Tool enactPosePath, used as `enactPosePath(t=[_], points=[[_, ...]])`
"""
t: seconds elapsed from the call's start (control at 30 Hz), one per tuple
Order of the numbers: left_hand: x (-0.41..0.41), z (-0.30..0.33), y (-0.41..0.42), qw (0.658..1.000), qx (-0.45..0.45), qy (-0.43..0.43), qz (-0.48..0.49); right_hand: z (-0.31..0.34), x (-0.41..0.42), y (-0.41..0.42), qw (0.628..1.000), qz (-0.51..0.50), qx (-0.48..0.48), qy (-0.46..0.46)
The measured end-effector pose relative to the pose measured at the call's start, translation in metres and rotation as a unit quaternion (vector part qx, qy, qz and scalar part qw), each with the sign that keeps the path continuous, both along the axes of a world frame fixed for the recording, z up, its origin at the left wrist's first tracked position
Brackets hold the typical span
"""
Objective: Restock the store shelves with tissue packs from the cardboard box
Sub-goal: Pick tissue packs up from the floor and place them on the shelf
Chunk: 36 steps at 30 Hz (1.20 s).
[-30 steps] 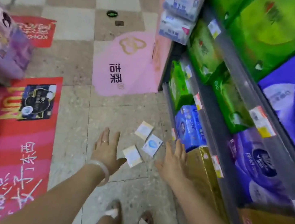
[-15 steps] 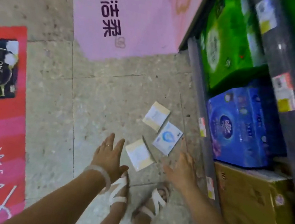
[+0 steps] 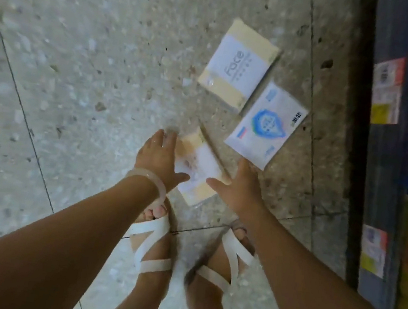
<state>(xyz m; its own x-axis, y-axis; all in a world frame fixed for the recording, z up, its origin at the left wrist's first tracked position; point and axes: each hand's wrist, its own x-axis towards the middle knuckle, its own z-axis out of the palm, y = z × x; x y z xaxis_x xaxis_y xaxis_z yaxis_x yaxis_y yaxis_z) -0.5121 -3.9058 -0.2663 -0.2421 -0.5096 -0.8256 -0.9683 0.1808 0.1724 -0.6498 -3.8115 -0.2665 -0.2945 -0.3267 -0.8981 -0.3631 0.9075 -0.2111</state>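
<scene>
Hands reached down either side of the nearest tissue pack (image 3: 197,169) on the floor (image 3: 80,58): left hand (image 3: 156,159) and right hand (image 3: 241,186) with fingers straight, holding nothing.

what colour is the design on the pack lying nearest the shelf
A blue shield-like emblem on the white pack, shown in the head view.

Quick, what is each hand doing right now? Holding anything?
Left hand: open, fingers spread, holding nothing.
Right hand: open, holding nothing.
</scene>
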Motion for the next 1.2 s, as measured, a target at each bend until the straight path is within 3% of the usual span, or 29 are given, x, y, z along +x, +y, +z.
enactPosePath(t=[0.3,0.47,0.67,0.77,0.87,0.97,1.13,1.2], points=[[-0.010,-0.037,-0.011,0.996,-0.071,0.003,-0.055,-0.037,0.028,-0.004,0.993,0.047,-0.019,0.106],[-0.015,-0.041,-0.012,0.999,-0.026,-0.028,-0.018,-0.040,0.012,-0.005,0.992,0.063,-0.065,0.088],[-0.017,-0.023,-0.011,0.993,0.059,0.052,0.093,-0.034,-0.025,0.000,0.972,-0.112,-0.138,0.153],[-0.009,-0.018,-0.008,0.990,0.064,0.097,0.084,-0.036,-0.043,0.002,0.957,-0.141,-0.148,0.205],[-0.001,-0.013,-0.006,0.977,0.066,0.138,0.152,-0.038,-0.053,-0.001,0.949,-0.157,-0.142,0.233],[0.003,-0.009,-0.007,0.949,0.087,0.173,0.249,-0.035,-0.052,-0.008,0.952,-0.182,-0.159,0.188],[0.003,0.010,-0.015,0.884,0.158,0.221,0.380,-0.002,-0.044,-0.017,0.974,-0.183,-0.137,-0.004],[0.000,0.020,-0.018,0.865,0.185,0.231,0.405,0.008,-0.046,-0.016,0.970,-0.204,-0.135,0.004]])
